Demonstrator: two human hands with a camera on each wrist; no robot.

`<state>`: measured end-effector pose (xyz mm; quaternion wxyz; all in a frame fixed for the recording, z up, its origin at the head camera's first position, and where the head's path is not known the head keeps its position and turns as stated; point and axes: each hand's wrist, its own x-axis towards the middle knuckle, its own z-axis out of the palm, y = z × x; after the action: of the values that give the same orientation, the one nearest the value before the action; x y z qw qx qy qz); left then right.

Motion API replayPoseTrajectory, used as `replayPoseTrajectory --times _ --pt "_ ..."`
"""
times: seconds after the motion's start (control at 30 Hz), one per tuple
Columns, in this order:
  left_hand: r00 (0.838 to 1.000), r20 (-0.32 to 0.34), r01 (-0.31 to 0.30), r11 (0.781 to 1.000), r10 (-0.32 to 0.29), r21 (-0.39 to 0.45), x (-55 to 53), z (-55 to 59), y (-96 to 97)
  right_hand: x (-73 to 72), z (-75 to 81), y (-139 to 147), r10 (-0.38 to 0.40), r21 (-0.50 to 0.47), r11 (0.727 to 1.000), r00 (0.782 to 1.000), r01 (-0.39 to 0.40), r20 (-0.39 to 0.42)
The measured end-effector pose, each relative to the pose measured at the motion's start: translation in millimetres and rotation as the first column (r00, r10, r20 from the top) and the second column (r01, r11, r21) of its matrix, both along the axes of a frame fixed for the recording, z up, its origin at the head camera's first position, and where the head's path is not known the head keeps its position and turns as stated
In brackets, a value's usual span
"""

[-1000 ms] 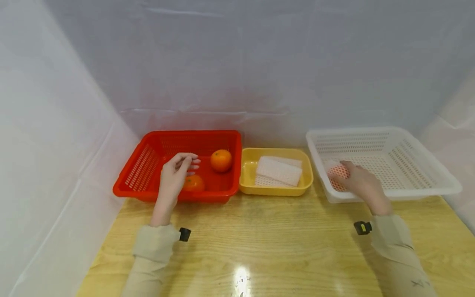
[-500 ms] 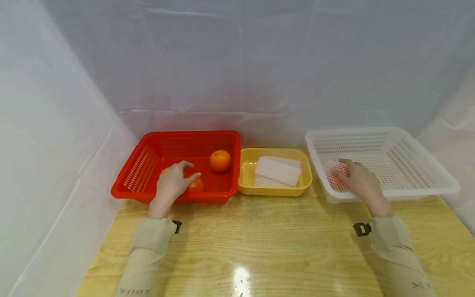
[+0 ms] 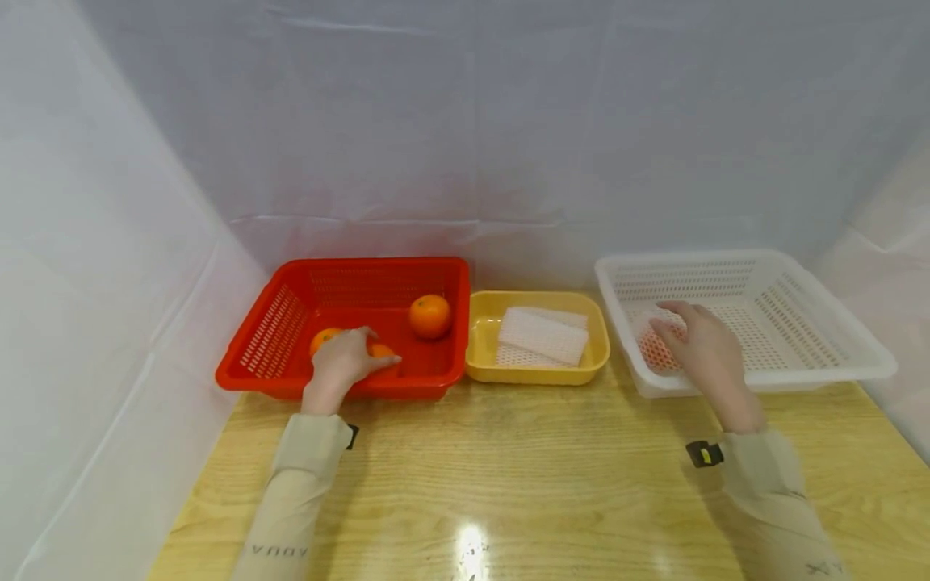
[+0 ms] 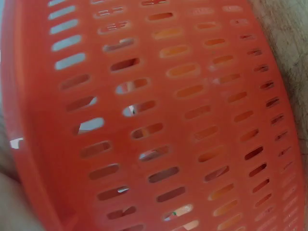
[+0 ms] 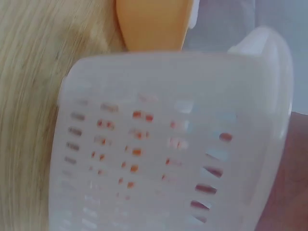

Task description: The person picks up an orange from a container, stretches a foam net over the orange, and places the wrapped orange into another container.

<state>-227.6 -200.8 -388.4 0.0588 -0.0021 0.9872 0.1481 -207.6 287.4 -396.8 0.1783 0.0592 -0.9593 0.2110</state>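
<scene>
In the head view, my left hand [image 3: 340,363] reaches into the red basket [image 3: 349,389], its thumb and fingers around an orange [image 3: 382,352] near the front wall. Another orange [image 3: 324,339] lies just left of that hand, and a third orange [image 3: 430,316] sits by the basket's right wall. My right hand [image 3: 705,347] is inside the white basket [image 3: 821,375], fingers spread. Beside its fingertips lies an orange in a white foam net [image 3: 658,350], at the basket's left end. Basket walls hide most of both hands in the wrist views.
A yellow tray [image 3: 538,375] stands between the baskets, holding white foam net sleeves [image 3: 545,335]. All stand along the back of a wooden table [image 3: 538,460]. White sheeting [image 3: 465,145] encloses the back and sides.
My left hand has shifted slightly left and lowered onto an orange, uncovering another at its left. My right hand has loosened and drawn back a little from the netted orange.
</scene>
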Motion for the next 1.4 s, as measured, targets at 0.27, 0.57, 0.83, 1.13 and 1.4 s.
replayPoseTrajectory --times 0.27,0.57,0.83,1.13,1.4 --pt "0.997 0.065 0.044 0.999 -0.043 -0.020 -3.5 -0.2 0.4 5.7 4.0 -23.7 0.028 -0.039 0.999 0.992 -0.033 -0.124" --pt "0.991 0.107 0.080 0.996 -0.076 -0.040 -4.8 -0.4 -1.3 14.3 6.9 -55.9 0.124 -0.090 0.984 0.950 -0.156 -0.287" --pt "0.998 0.046 0.030 0.998 -0.033 0.058 -6.3 -3.7 -3.6 18.4 -1.6 -84.5 0.230 -0.084 0.955 0.890 -0.284 -0.394" --pt "0.995 -0.103 0.025 0.985 -0.008 0.169 -6.2 -3.9 1.5 26.8 -11.7 -112.2 0.296 -0.160 0.917 0.893 -0.365 -0.340" --pt "0.957 -0.290 0.111 0.951 -0.023 0.290 2.9 10.2 26.8 32.3 -14.4 -130.9 0.353 -0.302 0.863 0.912 -0.404 -0.210"
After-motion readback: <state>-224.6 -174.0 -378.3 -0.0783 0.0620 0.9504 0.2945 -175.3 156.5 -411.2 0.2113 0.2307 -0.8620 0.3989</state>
